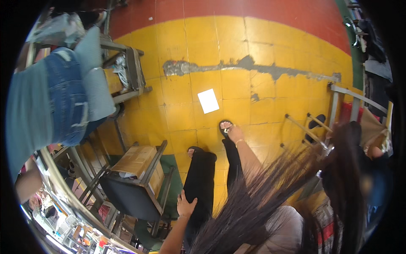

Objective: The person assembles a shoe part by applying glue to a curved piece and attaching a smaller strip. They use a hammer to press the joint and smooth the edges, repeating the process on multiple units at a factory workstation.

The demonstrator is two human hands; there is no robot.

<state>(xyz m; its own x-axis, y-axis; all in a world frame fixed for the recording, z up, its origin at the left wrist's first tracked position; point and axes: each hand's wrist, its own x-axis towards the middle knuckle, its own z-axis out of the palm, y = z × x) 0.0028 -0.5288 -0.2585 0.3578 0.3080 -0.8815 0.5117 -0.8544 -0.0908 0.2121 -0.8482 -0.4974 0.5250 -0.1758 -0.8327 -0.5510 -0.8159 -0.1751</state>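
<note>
In the head view, bends low over a yellow tiled floor. Reaches down with the right hand to the right sandal, meeting this black piece of footwear at its front, close by the bare toes. Cannot tell whether to call those fingers clamped on the sandal or merely laid against it — too small to make out. Wears a thin bracelet on that wrist.

Rests the left hand on the left leg of the black trousers, with the thumb spread away from the fingers and nothing clasped between. Shows a second black sandal at the end of that leg.

See a white sheet lying flat on the tiles, just ahead of the right sandal and apart from both hands. Farther off, note a ragged grey patch running across the yellow, then a red band.

To the left, find a stool with a black seat standing tilted in the view, next to a cardboard box; above these, another person in blue jeans. Find a cluttered worktop at the lower left, a metal frame at the right, and long dark hair — hanging across the lower right.
</note>
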